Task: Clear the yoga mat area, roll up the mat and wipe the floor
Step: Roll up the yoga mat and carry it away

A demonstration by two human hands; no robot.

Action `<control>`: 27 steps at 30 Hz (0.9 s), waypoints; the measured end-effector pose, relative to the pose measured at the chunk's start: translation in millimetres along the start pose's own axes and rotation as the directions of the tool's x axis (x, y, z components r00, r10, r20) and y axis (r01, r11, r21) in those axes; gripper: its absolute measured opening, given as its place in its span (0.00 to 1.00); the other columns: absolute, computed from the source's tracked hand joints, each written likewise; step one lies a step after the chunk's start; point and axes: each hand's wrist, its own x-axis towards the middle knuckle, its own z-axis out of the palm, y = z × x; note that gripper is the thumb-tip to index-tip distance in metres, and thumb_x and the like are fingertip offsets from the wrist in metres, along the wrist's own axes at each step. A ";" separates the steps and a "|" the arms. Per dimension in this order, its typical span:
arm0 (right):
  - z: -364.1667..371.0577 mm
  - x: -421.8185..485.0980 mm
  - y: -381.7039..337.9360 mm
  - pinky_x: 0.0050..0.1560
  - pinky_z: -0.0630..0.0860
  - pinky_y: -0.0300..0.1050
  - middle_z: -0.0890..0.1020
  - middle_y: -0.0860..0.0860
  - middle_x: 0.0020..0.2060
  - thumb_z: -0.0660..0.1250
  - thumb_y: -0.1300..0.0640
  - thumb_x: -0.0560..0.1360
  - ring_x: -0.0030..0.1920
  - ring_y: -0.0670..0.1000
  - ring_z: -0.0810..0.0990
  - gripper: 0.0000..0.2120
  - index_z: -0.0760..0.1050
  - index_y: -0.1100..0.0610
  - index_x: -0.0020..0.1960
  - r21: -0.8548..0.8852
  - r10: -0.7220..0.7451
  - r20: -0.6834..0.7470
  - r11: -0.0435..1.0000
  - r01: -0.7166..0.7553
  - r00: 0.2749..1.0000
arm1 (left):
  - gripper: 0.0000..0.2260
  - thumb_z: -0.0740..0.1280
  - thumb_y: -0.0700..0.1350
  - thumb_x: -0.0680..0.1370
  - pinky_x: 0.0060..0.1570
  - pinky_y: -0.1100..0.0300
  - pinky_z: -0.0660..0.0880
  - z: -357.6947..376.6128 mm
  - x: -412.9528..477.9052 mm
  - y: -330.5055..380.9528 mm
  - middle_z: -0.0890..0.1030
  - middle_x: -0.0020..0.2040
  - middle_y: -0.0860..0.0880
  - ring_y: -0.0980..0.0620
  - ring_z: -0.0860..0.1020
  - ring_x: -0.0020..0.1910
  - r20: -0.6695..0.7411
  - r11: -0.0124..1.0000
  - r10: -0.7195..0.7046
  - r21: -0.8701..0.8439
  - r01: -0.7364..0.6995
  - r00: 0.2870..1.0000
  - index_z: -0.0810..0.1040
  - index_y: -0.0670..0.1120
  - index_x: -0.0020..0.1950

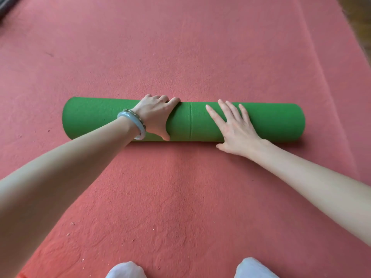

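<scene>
A green yoga mat (pixel 271 122), rolled into a full cylinder, lies crosswise on the red carpet (pixel 180 47) in the middle of the view. My left hand (pixel 155 115) rests on top of the roll left of centre, fingers curled over its far side and thumb down its near side. A pale bangle and a beaded bracelet sit on that wrist. My right hand (pixel 234 129) lies flat on the roll right of centre, fingers spread and pointing away.
The red carpet covers nearly all of the floor, with small crumbs scattered on it near me. A strip of wooden floor (pixel 359 27) shows past the carpet's right edge. My two knees in pale trousers (pixel 255 268) sit at the bottom edge.
</scene>
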 end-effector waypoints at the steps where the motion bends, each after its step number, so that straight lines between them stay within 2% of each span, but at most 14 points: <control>1: 1.4 0.4 1.8 0.73 0.42 0.61 0.46 0.60 0.76 0.74 0.49 0.66 0.76 0.59 0.45 0.55 0.36 0.48 0.76 -0.011 0.000 -0.010 1.000 0.000 1.000 | 0.48 0.73 0.65 0.53 0.48 0.51 0.74 0.5 -0.6 0.6 0.76 0.52 0.47 0.45 0.77 0.48 0.011 1.000 -0.003 -0.010 0.003 1.000 0.61 0.50 0.67; 3: 0.0 5.6 7.4 0.73 0.43 0.61 0.48 0.60 0.76 0.75 0.50 0.66 0.76 0.59 0.47 0.55 0.36 0.46 0.76 -0.022 -0.004 0.001 1.000 0.004 1.000 | 0.44 0.74 0.65 0.54 0.45 0.52 0.75 -3.9 -3.3 2.9 0.77 0.48 0.49 0.47 0.77 0.44 0.078 0.994 -0.039 -0.095 0.046 0.996 0.64 0.50 0.65; 4: -3.5 9.7 10.5 0.73 0.43 0.60 0.50 0.59 0.76 0.75 0.51 0.65 0.76 0.59 0.47 0.55 0.37 0.45 0.76 -0.004 -0.012 0.018 1.000 0.012 1.000 | 0.43 0.74 0.65 0.54 0.45 0.53 0.76 -7.4 -5.9 3.9 0.77 0.48 0.50 0.47 0.77 0.44 0.159 0.980 -0.064 -0.177 0.092 0.985 0.65 0.50 0.63; 5: -8.3 14.4 13.3 0.73 0.43 0.59 0.51 0.58 0.76 0.74 0.53 0.65 0.76 0.58 0.48 0.54 0.39 0.45 0.76 0.034 -0.019 0.042 0.999 0.018 0.999 | 0.42 0.74 0.65 0.54 0.46 0.53 0.76 -9.4 -8.3 4.2 0.77 0.48 0.51 0.49 0.77 0.45 0.277 0.947 -0.074 -0.282 0.154 0.958 0.66 0.51 0.62; 7: -16.5 21.9 16.1 0.74 0.42 0.58 0.53 0.56 0.75 0.72 0.57 0.63 0.76 0.56 0.49 0.51 0.45 0.45 0.76 0.121 -0.037 0.104 0.992 0.024 0.994 | 0.41 0.74 0.65 0.51 0.53 0.53 0.76 -4.8 -14.6 4.0 0.79 0.51 0.53 0.51 0.78 0.49 0.499 0.816 0.015 -0.506 0.278 0.866 0.69 0.52 0.60; 9: -15.1 23.2 12.6 0.74 0.40 0.58 0.51 0.56 0.76 0.70 0.59 0.63 0.76 0.55 0.46 0.50 0.45 0.45 0.76 0.127 -0.057 0.150 0.991 0.038 0.987 | 0.40 0.74 0.64 0.49 0.57 0.52 0.76 7.7 -23.4 5.8 0.82 0.52 0.53 0.53 0.81 0.50 0.558 0.666 0.107 -0.655 0.358 0.823 0.72 0.52 0.58; 11: -6.3 21.8 5.3 0.73 0.36 0.60 0.46 0.57 0.76 0.67 0.58 0.63 0.76 0.56 0.40 0.51 0.40 0.45 0.76 0.064 -0.055 0.159 0.997 0.045 0.986 | 0.41 0.74 0.63 0.49 0.56 0.51 0.77 12.6 -28.8 7.6 0.82 0.52 0.52 0.53 0.81 0.49 0.541 0.580 0.078 -0.708 0.404 0.837 0.72 0.51 0.59; 13: -0.3 24.7 -0.6 0.72 0.33 0.60 0.43 0.57 0.76 0.66 0.59 0.62 0.76 0.56 0.38 0.51 0.39 0.45 0.76 0.070 -0.035 0.138 0.997 0.026 0.990 | 0.46 0.73 0.63 0.52 0.56 0.53 0.76 10.2 -31.3 13.8 0.79 0.56 0.51 0.52 0.79 0.52 0.496 0.600 0.014 -0.699 0.389 0.868 0.66 0.50 0.67; 16: -1.4 28.5 -3.2 0.73 0.33 0.57 0.42 0.57 0.76 0.65 0.61 0.61 0.76 0.55 0.38 0.50 0.44 0.45 0.76 0.198 0.004 0.079 0.980 -0.019 0.997 | 0.54 0.75 0.66 0.56 0.62 0.49 0.70 5.0 -35.7 36.6 0.70 0.66 0.47 0.47 0.71 0.63 0.353 0.775 -0.106 -0.557 0.300 0.930 0.53 0.51 0.74; 18: 3.5 19.9 -5.3 0.74 0.36 0.54 0.43 0.58 0.76 0.65 0.63 0.62 0.76 0.56 0.40 0.47 0.49 0.48 0.77 0.320 0.100 -0.049 0.944 -0.079 0.994 | 0.57 0.74 0.70 0.53 0.62 0.46 0.70 6.5 -39.6 47.1 0.68 0.65 0.47 0.44 0.69 0.65 0.286 0.849 -0.187 -0.433 0.301 0.940 0.51 0.52 0.74; 20: 14.3 5.2 -10.8 0.75 0.44 0.52 0.47 0.60 0.76 0.67 0.61 0.66 0.76 0.59 0.47 0.43 0.52 0.54 0.76 0.500 0.330 -0.182 0.842 -0.202 0.926 | 0.55 0.73 0.71 0.52 0.60 0.47 0.71 5.4 -37.9 44.6 0.70 0.62 0.47 0.44 0.71 0.62 0.297 0.837 -0.209 -0.439 0.327 0.932 0.54 0.53 0.73; 21: 18.5 -0.5 -12.7 0.75 0.47 0.50 0.49 0.61 0.75 0.69 0.58 0.67 0.75 0.59 0.49 0.42 0.52 0.57 0.76 0.607 0.475 -0.182 0.743 -0.282 0.861 | 0.54 0.73 0.70 0.52 0.58 0.47 0.72 4.1 -35.2 39.5 0.71 0.61 0.48 0.45 0.72 0.59 0.328 0.818 -0.197 -0.465 0.339 0.924 0.56 0.53 0.72; 23: 20.7 -4.6 -13.5 0.73 0.47 0.47 0.50 0.62 0.75 0.73 0.52 0.68 0.75 0.59 0.49 0.46 0.50 0.60 0.76 0.755 0.681 -0.049 0.504 -0.419 0.731 | 0.51 0.75 0.68 0.54 0.57 0.49 0.74 -0.3 -29.8 27.2 0.73 0.59 0.49 0.48 0.74 0.56 0.393 0.763 -0.156 -0.534 0.363 0.906 0.58 0.52 0.70; 27: 17.6 -0.5 -6.4 0.74 0.49 0.48 0.49 0.59 0.75 0.76 0.42 0.63 0.76 0.56 0.49 0.56 0.45 0.61 0.76 0.809 0.787 0.211 0.192 -0.556 0.579 | 0.46 0.78 0.61 0.57 0.58 0.51 0.73 -3.3 -19.3 10.2 0.76 0.57 0.53 0.50 0.76 0.55 0.465 0.645 -0.108 -0.640 0.418 0.879 0.61 0.52 0.70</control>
